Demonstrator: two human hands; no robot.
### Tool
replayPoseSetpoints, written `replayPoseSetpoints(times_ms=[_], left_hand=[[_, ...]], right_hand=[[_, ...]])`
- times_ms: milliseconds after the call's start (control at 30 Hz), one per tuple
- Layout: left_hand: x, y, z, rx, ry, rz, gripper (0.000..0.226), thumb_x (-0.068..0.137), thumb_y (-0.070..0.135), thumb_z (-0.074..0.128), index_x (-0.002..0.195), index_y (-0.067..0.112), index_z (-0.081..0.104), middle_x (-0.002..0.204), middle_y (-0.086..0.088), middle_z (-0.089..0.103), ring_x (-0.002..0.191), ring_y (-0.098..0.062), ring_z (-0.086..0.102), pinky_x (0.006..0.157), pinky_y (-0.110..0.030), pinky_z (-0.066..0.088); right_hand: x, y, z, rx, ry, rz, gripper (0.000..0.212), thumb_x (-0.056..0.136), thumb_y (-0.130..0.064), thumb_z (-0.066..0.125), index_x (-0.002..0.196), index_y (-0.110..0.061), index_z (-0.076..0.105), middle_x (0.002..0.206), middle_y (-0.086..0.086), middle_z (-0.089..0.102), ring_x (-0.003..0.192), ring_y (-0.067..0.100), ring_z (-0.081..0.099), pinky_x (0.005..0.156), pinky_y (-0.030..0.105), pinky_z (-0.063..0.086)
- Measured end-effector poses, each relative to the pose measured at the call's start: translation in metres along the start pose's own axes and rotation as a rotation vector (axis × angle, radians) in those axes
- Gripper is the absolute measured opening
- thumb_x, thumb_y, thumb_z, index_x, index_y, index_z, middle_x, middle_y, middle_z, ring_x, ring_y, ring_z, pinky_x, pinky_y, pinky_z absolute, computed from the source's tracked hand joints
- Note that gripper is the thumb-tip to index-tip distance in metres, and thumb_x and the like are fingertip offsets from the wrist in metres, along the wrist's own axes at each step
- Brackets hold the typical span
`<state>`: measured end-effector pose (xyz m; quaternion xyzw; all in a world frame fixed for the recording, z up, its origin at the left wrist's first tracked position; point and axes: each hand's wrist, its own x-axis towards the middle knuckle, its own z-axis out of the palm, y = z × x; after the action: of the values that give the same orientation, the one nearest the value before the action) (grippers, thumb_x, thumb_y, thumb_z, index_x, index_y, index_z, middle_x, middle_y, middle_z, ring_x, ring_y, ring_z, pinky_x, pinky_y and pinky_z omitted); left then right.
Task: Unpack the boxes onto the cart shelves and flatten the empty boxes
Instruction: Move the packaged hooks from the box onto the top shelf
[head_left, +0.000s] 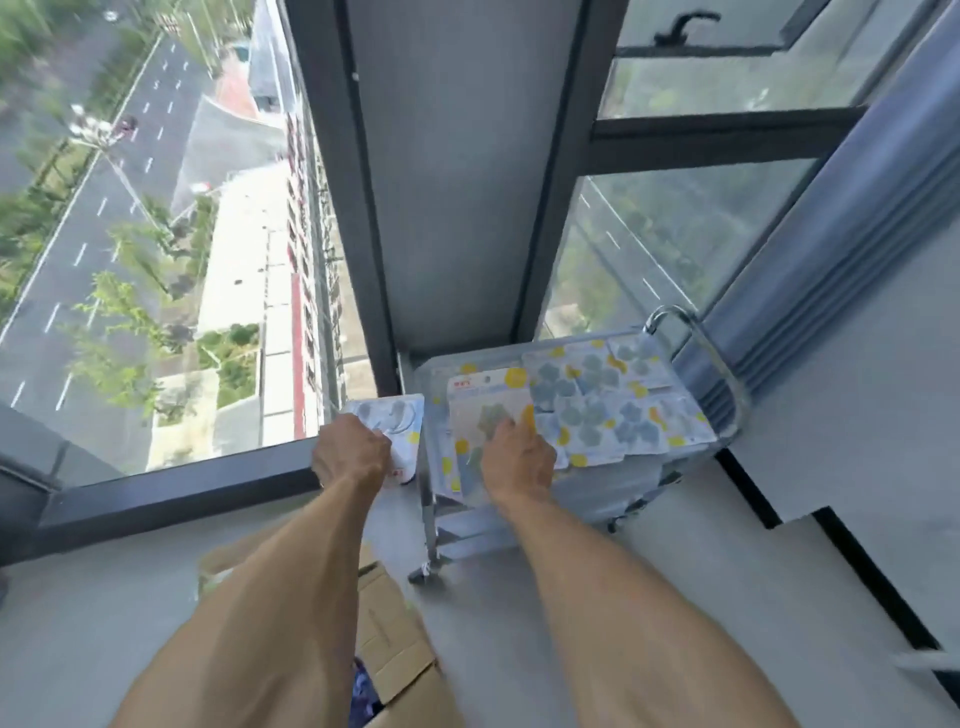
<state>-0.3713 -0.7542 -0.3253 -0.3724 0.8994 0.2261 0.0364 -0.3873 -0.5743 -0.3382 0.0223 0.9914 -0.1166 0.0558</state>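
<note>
Floor-to-ceiling windows fill the view ahead of you, a road and trees far below. Against the glass stands the metal cart, its top shelf covered with flat blister packs — blue shapes on white cards with yellow dots. At your feet sits an open cardboard box, flaps up. Your left hand grips one pack just left of the cart, fingers curled round its lower edge. Your right hand rests on a pack at the shelf's near end — fingers seemingly pinching it, though blur hides the detail.
</note>
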Motion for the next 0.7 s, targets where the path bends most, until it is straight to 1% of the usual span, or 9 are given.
replayPoseSetpoints(times_ms=[67, 200, 300, 400, 467, 533, 600, 667, 700], left_hand=[[-0.022, 0.054, 0.01, -0.035, -0.008, 0.036, 0.02, 0.091, 0.023, 0.065, 0.093, 0.003, 0.068, 0.075, -0.009, 0.053, 0.071, -0.027, 0.052, 0.064, -0.031, 0.041], [-0.057, 0.135, 0.033, -0.014, -0.085, 0.176, 0.011, 0.087, 0.018, 0.06, 0.085, 0.007, 0.062, 0.084, -0.011, 0.061, 0.082, -0.032, 0.062, 0.066, -0.03, 0.043], [-0.067, 0.181, 0.055, -0.003, -0.131, 0.264, 0.009, 0.083, 0.014, 0.059, 0.078, 0.008, 0.055, 0.084, -0.009, 0.061, 0.075, -0.028, 0.057, 0.061, -0.03, 0.04], [-0.059, 0.217, 0.082, 0.051, -0.154, 0.315, 0.015, 0.084, 0.014, 0.058, 0.073, 0.008, 0.05, 0.076, -0.007, 0.055, 0.065, -0.023, 0.051, 0.055, -0.028, 0.037], [-0.049, 0.234, 0.099, 0.065, -0.175, 0.296, 0.017, 0.085, 0.014, 0.058, 0.073, 0.01, 0.047, 0.073, -0.006, 0.051, 0.068, -0.025, 0.051, 0.055, -0.03, 0.037], [-0.033, 0.251, 0.119, 0.075, -0.193, 0.246, 0.016, 0.085, 0.015, 0.061, 0.076, 0.01, 0.049, 0.075, -0.006, 0.052, 0.072, -0.026, 0.053, 0.059, -0.031, 0.041], [-0.012, 0.266, 0.143, 0.089, -0.215, 0.191, 0.01, 0.086, 0.015, 0.063, 0.087, 0.007, 0.058, 0.08, -0.008, 0.056, 0.078, -0.028, 0.058, 0.062, -0.031, 0.043], [0.008, 0.284, 0.168, 0.071, -0.255, 0.129, 0.017, 0.087, 0.017, 0.065, 0.097, 0.004, 0.062, 0.085, -0.01, 0.058, 0.083, -0.03, 0.06, 0.064, -0.032, 0.044], [0.019, 0.293, 0.181, 0.062, -0.266, 0.109, 0.021, 0.087, 0.02, 0.067, 0.099, 0.003, 0.063, 0.091, -0.013, 0.061, 0.088, -0.031, 0.062, 0.065, -0.033, 0.044]], right_hand=[[0.017, 0.044, -0.027, -0.01, 0.019, 0.047, 0.023, 0.099, -0.013, 0.045, 0.112, -0.012, 0.064, 0.111, 0.009, 0.067, 0.101, 0.027, 0.066, 0.08, 0.036, 0.051], [0.041, 0.099, -0.055, 0.005, -0.008, 0.072, 0.024, 0.098, -0.016, 0.045, 0.111, -0.014, 0.066, 0.111, 0.007, 0.067, 0.104, 0.027, 0.066, 0.077, 0.033, 0.048], [0.063, 0.136, -0.064, -0.01, -0.053, 0.11, 0.023, 0.097, -0.014, 0.049, 0.109, -0.014, 0.067, 0.112, 0.007, 0.067, 0.105, 0.026, 0.066, 0.076, 0.031, 0.048], [0.095, 0.173, -0.066, -0.038, -0.082, 0.145, 0.021, 0.095, -0.013, 0.052, 0.108, -0.015, 0.068, 0.111, 0.006, 0.068, 0.105, 0.025, 0.066, 0.075, 0.031, 0.049], [0.116, 0.194, -0.062, -0.054, -0.107, 0.17, 0.023, 0.094, -0.011, 0.051, 0.109, -0.016, 0.068, 0.113, 0.006, 0.067, 0.106, 0.025, 0.066, 0.076, 0.031, 0.048], [0.144, 0.214, -0.054, -0.045, -0.141, 0.2, 0.025, 0.093, -0.01, 0.05, 0.109, -0.016, 0.068, 0.113, 0.006, 0.067, 0.106, 0.026, 0.065, 0.073, 0.03, 0.044], [0.176, 0.231, -0.045, -0.042, -0.172, 0.228, 0.021, 0.092, -0.012, 0.051, 0.105, -0.015, 0.068, 0.11, 0.006, 0.068, 0.104, 0.025, 0.066, 0.072, 0.029, 0.043], [0.205, 0.25, -0.037, -0.036, -0.204, 0.263, 0.019, 0.089, -0.015, 0.054, 0.104, -0.014, 0.067, 0.11, 0.006, 0.067, 0.103, 0.026, 0.066, 0.073, 0.029, 0.044], [0.221, 0.258, -0.032, -0.033, -0.218, 0.281, 0.02, 0.089, -0.016, 0.055, 0.106, -0.014, 0.066, 0.111, 0.006, 0.066, 0.104, 0.026, 0.065, 0.073, 0.029, 0.043]])
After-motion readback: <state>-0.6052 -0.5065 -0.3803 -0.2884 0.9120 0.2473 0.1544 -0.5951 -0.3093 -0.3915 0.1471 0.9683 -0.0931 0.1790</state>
